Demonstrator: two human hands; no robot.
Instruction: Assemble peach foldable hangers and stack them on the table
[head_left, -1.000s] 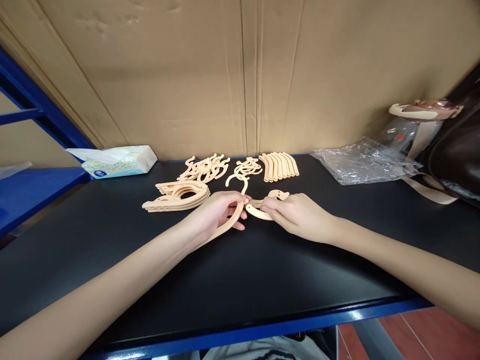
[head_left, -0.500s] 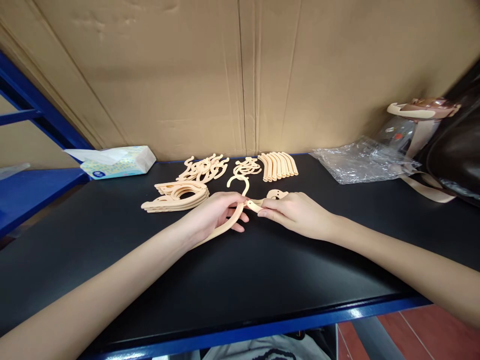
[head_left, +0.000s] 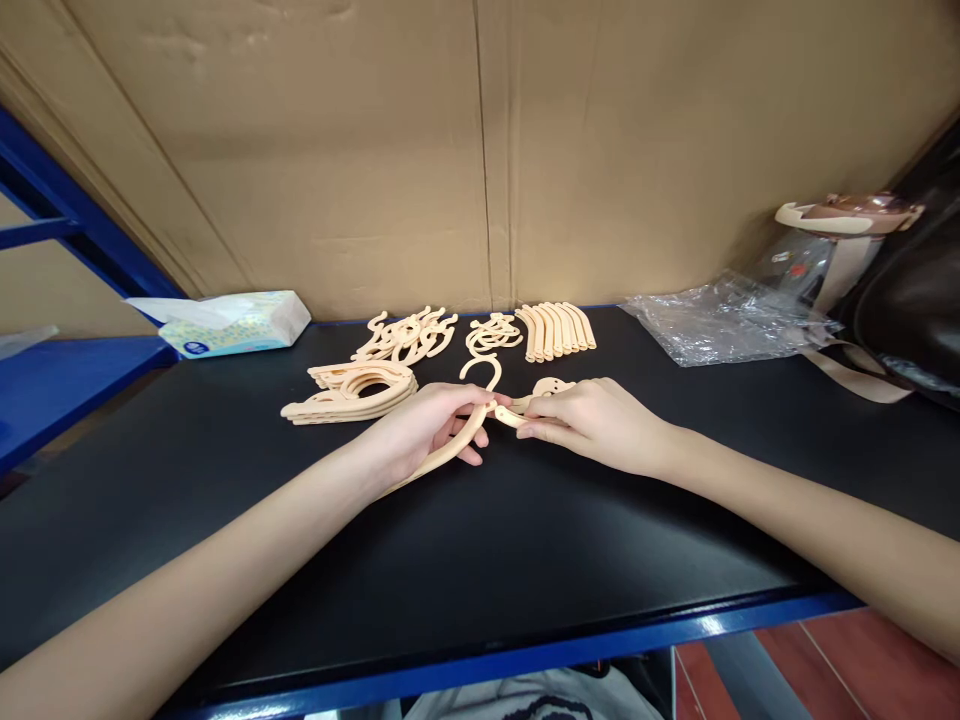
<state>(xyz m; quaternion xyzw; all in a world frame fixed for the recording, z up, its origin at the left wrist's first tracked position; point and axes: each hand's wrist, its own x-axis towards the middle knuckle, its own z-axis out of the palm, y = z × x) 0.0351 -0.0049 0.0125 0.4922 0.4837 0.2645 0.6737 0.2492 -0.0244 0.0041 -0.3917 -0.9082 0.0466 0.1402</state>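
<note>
My left hand [head_left: 442, 425] is closed around a beige curved hanger arm [head_left: 454, 447], which slopes down toward me under the wrist. A hanger hook [head_left: 491, 373] rises from the joint at its upper end. In my right hand [head_left: 592, 420] is a second hanger arm [head_left: 510, 416], its tip against or very close to that joint; contact is hard to tell. A rounded beige piece with small holes [head_left: 551, 386] shows just beyond my right fingers. Left of my left hand lies a stack of beige hanger pieces [head_left: 349, 395].
Along the back of the black table [head_left: 465, 560] lie loose hook pieces [head_left: 409, 335], a small pile of ring-like pieces [head_left: 495, 335] and a row of curved arms [head_left: 556, 332]. A tissue pack [head_left: 234, 323] stands left; a clear plastic bag [head_left: 724, 320] and a strapped bottle [head_left: 847, 225] are right.
The hook has shifted slightly to the right. Both hands stay nearly in place, with the right-hand arm's tip still at the joint.
</note>
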